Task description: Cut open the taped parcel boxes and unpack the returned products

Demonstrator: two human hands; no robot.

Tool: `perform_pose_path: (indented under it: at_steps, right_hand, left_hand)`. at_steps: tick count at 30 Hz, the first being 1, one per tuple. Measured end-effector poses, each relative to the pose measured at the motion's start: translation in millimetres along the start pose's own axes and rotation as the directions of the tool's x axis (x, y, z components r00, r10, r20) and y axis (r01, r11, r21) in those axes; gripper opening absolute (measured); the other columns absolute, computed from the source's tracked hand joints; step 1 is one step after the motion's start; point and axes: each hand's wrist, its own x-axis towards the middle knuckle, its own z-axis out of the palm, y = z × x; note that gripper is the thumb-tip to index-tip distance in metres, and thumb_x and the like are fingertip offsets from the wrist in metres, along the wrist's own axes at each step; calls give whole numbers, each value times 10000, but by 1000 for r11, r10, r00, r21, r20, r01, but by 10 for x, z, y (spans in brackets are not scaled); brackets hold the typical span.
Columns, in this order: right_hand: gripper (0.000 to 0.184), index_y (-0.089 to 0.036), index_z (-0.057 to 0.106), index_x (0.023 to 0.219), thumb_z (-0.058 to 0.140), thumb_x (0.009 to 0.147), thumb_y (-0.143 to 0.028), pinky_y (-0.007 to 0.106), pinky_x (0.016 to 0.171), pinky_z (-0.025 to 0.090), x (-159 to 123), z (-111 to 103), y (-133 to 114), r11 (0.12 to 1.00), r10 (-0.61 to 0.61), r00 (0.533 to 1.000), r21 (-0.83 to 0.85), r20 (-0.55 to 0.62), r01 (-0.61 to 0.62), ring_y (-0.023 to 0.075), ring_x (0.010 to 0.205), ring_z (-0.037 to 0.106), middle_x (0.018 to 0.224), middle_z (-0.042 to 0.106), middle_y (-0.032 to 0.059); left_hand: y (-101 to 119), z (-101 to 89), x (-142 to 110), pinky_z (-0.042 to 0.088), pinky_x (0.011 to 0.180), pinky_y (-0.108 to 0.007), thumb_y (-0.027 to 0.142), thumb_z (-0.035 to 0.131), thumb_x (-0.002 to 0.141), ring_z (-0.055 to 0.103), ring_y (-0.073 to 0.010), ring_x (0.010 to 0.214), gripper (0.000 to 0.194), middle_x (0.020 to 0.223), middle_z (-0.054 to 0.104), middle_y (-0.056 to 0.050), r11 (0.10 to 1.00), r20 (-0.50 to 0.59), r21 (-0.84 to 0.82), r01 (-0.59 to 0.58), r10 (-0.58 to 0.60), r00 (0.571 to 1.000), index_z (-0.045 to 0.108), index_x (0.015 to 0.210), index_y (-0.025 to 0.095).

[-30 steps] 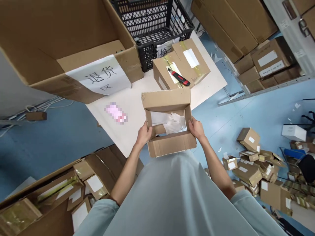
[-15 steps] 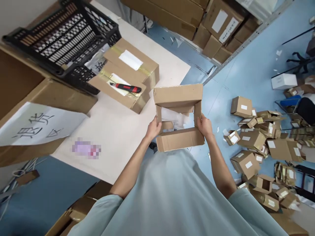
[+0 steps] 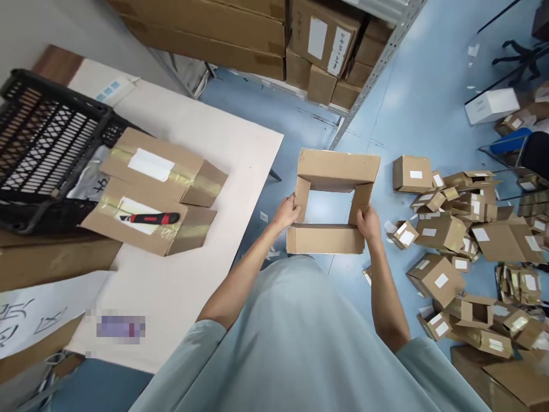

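Observation:
Between both hands I hold a cardboard box [image 3: 328, 239] over the floor, its flaps spread. Blue floor shows through its middle, so the bottom is open too. My left hand [image 3: 286, 213] is closed on its left wall, and my right hand [image 3: 369, 224] grips the right wall. To the left, two taped cartons lie side by side on the table [image 3: 240, 151]: a rear carton [image 3: 184, 166] and a front carton [image 3: 124, 240], each with a white label. A red and black utility knife [image 3: 150, 218] rests on the front one, its blade pointing left.
A black plastic crate [image 3: 47, 137] holding a bag stands at the table's left. Behind is a metal shelf [image 3: 369, 74] stacked with cartons. Opened cartons [image 3: 441, 234] are heaped on the floor at right. A pixelated purple item [image 3: 120, 329] lies near the table's front edge.
My view and body have turned right, away from the table. The held box has moved off the table's edge over the floor; whitish material seen through it before no longer shows.

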Motion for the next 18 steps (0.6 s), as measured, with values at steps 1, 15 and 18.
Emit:
perform_pose_path:
  at_steps: [1,15,18]
  right_hand:
    - [568,-53,606,1485,457,1035,-365,541,1071,574,67,-39,84,999,28,999,18,-30,-27,441,1215,742,1302,773,313]
    - [620,-69,709,1462,472,999,-406,616,1199,554,743,361,-484,980,-194,980,24,-44,195,435,1380,698,1436,737,322]
    - [610,-80,715,1457,447,1020,-410,596,1190,567,750,674,-1166,933,-360,929,14,85,361,419,1366,713,1461,736,311]
  left_hand:
    - [99,74,136,556,1227,-485,149,616,941,718,-347,1316,589,1331,774,-197,1000,19,-14,-23,24,1000,689,1525,128]
    - [100,-165,72,637,1161,-420,242,659,1010,798,-274,1303,483,1462,806,-162,926,13,-365,-96,108,994,759,1480,187]
    - [-191,-499,-343,653,1113,-421,277,634,1046,803,-272,1281,450,1475,796,-177,904,-151,-424,-51,-15,988,752,1471,189]
